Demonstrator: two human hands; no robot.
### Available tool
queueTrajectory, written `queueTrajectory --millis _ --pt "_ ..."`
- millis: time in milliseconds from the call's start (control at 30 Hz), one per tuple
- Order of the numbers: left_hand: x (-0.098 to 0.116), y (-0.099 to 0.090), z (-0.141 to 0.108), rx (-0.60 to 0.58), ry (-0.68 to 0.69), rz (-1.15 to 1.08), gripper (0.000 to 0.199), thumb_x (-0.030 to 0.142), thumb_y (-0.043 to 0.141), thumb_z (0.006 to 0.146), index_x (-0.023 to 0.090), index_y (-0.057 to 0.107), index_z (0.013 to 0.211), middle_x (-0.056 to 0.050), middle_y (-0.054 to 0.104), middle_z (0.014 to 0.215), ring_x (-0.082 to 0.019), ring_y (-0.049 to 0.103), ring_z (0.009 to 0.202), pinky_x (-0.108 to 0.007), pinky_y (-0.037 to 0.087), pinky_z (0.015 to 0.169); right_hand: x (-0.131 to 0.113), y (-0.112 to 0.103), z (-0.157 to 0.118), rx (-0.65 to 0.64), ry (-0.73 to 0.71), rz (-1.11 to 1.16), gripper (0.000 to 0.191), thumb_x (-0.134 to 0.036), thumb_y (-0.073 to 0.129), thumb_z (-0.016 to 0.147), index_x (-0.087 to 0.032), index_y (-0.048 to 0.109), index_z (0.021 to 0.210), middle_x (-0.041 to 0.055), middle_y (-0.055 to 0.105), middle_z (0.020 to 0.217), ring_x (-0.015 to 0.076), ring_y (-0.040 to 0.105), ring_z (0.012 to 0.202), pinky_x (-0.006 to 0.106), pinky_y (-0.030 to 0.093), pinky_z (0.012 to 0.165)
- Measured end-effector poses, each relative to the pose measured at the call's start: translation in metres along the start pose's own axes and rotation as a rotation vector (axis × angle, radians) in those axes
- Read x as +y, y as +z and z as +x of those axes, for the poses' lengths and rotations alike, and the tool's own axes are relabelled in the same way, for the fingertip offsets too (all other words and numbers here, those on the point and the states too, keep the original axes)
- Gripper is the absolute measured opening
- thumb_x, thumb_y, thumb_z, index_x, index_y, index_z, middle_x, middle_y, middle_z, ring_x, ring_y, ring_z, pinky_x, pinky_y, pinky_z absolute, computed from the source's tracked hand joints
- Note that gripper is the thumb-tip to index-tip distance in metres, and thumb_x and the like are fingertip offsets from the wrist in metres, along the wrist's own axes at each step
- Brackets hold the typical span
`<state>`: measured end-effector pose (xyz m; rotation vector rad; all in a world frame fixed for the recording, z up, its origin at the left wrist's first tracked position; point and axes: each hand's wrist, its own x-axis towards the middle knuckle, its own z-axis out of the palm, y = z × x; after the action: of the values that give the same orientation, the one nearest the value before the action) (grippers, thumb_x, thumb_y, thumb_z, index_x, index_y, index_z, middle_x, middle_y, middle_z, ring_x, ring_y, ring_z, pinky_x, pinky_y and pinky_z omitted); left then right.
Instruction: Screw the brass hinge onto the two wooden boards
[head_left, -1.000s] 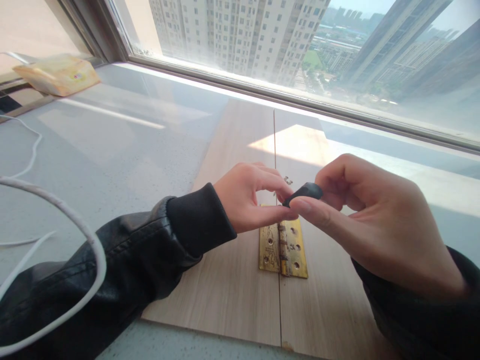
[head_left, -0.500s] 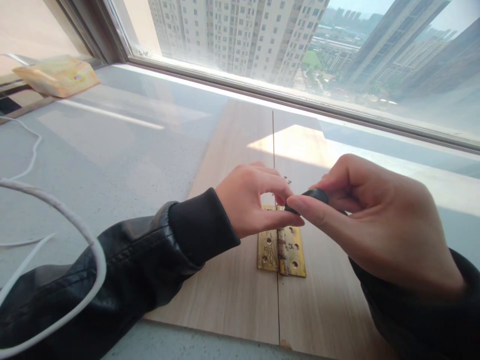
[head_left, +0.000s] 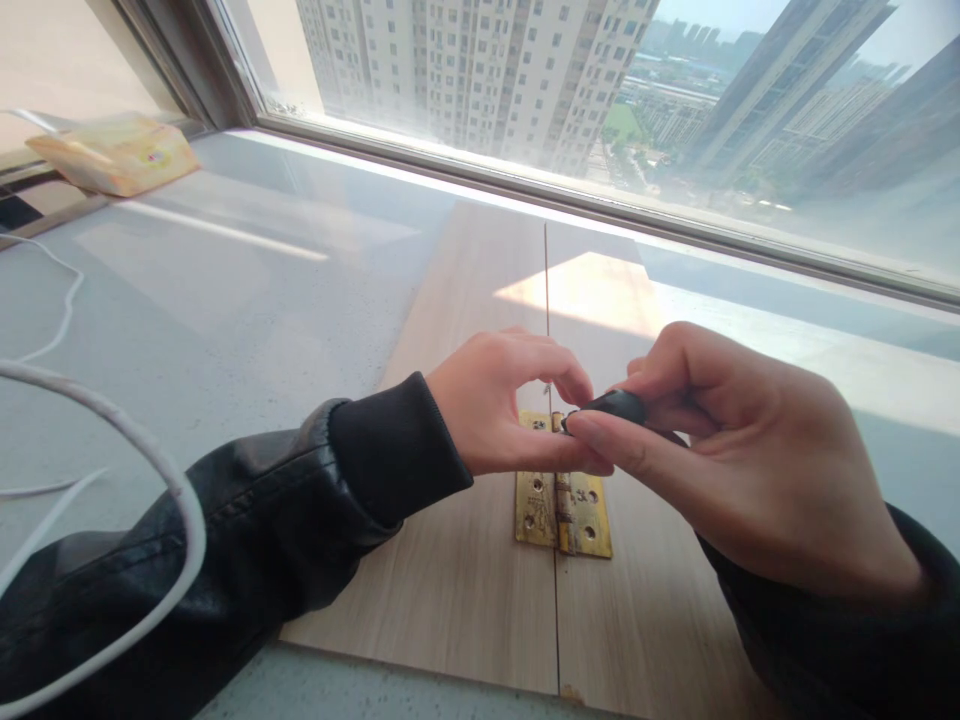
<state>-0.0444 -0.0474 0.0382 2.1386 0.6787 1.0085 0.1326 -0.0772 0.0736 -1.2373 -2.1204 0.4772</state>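
Boards (head_left: 457, 600) bear a hinge (head_left: 564, 512) — right hand (head_left: 750, 440) pinches a black handle (head_left: 621, 404).

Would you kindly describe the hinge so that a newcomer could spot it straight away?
Near the window frame, find the pale wooden boards with a dark seam between them. Follow it to the left hand and right hand, which partly cover the hinge. Its brass-coloured metal leaves with screw holes set it apart from the plain wood.

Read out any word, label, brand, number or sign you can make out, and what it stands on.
No text is readable.
Brass-coloured hinge: faint marks on its left leaf, too small to read.
Yellowish pack: a small coloured mark, too blurred to read.
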Motion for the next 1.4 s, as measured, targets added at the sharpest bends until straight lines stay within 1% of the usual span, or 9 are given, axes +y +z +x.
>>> queueTrajectory --millis 167,333,433,633,800,1000,1100,1233,1400 --pt "-0.006 0.002 -0.001 0.011 0.068 0.03 0.013 0.026 0.063 0.075 0.014 0.067 0.073 -0.005 0.068 0.073 -0.015 0.057 0.071 -0.033 0.045 0.076 -0.002 0.005 0.002 0.111 -0.005 -0.089 0.035 -0.038 0.069 0.071 -0.021 0.043 0.055 -0.0066 0.033 0.047 0.0068 0.029 0.042 0.024 0.025 0.039" --pt "-0.008 -0.001 -0.001 -0.121 0.079 -0.106 0.014 0.023 0.06 0.08 0.017 0.069 0.088 -0.005 0.07 0.08 -0.015 0.061 0.08 -0.034 0.045 0.086 -0.005 -0.014 0.001 -0.158 -0.021 0.032 0.021 -0.036 0.059 0.08 -0.023 0.061 0.097 0.0 0.059 0.07 0.0131 0.054 0.06 0.028 0.043 0.052" --pt "-0.006 -0.003 -0.002 -0.16 0.093 -0.108 0.015 0.022 0.058 0.082 0.017 0.069 0.091 -0.007 0.07 0.086 -0.015 0.061 0.083 -0.033 0.045 0.087 -0.003 -0.018 0.0 -0.207 -0.017 0.046 0.015 -0.036 0.06 0.08 -0.023 0.064 0.086 0.0004 0.061 0.068 0.0137 0.056 0.058 0.028 0.041 0.049" --pt "-0.001 0.0 -0.001 -0.001 0.052 0.002 0.027 0.037 0.072 0.067 0.014 0.067 0.081 -0.007 0.069 0.082 -0.017 0.059 0.079 -0.033 0.047 0.078 0.003 -0.004 0.001 -0.019 -0.001 -0.003 0.028 -0.042 0.07 0.07 -0.021 0.053 0.063 -0.0042 0.049 0.048 0.0087 0.04 0.041 0.025 0.027 0.038" --pt "-0.003 0.004 -0.001 0.038 0.09 0.004 0.012 0.027 0.067 0.072 0.016 0.065 0.068 -0.002 0.065 0.066 -0.014 0.055 0.068 -0.032 0.044 0.074 -0.005 -0.001 0.004 0.021 -0.02 -0.067 0.035 -0.045 0.071 0.068 -0.021 0.048 0.057 -0.0061 0.036 0.045 0.008 0.033 0.042 0.026 0.027 0.04" --pt "-0.009 0.006 -0.003 -0.071 0.101 -0.143 0.015 0.025 0.059 0.079 0.018 0.069 0.087 -0.006 0.07 0.083 -0.016 0.061 0.079 -0.035 0.045 0.083 -0.006 -0.017 0.002 -0.184 -0.021 0.082 0.022 -0.035 0.064 0.076 -0.023 0.063 0.095 0.0017 0.063 0.077 0.0156 0.058 0.064 0.03 0.043 0.053" --pt "-0.008 0.006 -0.003 -0.032 0.066 -0.121 0.019 0.027 0.064 0.076 0.018 0.069 0.092 -0.006 0.07 0.091 -0.017 0.062 0.084 -0.034 0.046 0.083 0.0 -0.018 0.002 -0.191 -0.023 0.066 0.015 -0.035 0.065 0.076 -0.023 0.064 0.085 0.0008 0.062 0.069 0.0147 0.056 0.058 0.029 0.042 0.049" --pt "-0.001 0.007 -0.002 0.074 0.034 -0.021 0.03 0.035 0.077 0.062 0.015 0.068 0.083 -0.006 0.07 0.082 -0.017 0.061 0.079 -0.032 0.047 0.079 0.007 -0.009 0.006 -0.042 -0.016 -0.055 0.026 -0.042 0.071 0.068 -0.022 0.056 0.065 -0.004 0.049 0.049 0.009 0.039 0.042 0.025 0.028 0.038" --pt "0.002 0.005 -0.002 0.109 0.039 0.047 0.015 0.028 0.069 0.07 0.014 0.066 0.069 -0.004 0.067 0.069 -0.015 0.057 0.07 -0.032 0.045 0.073 0.003 -0.003 0.007 0.054 -0.054 -0.117 0.041 -0.046 0.072 0.067 -0.021 0.042 0.053 -0.0066 0.032 0.045 0.0069 0.028 0.041 0.025 0.024 0.038"
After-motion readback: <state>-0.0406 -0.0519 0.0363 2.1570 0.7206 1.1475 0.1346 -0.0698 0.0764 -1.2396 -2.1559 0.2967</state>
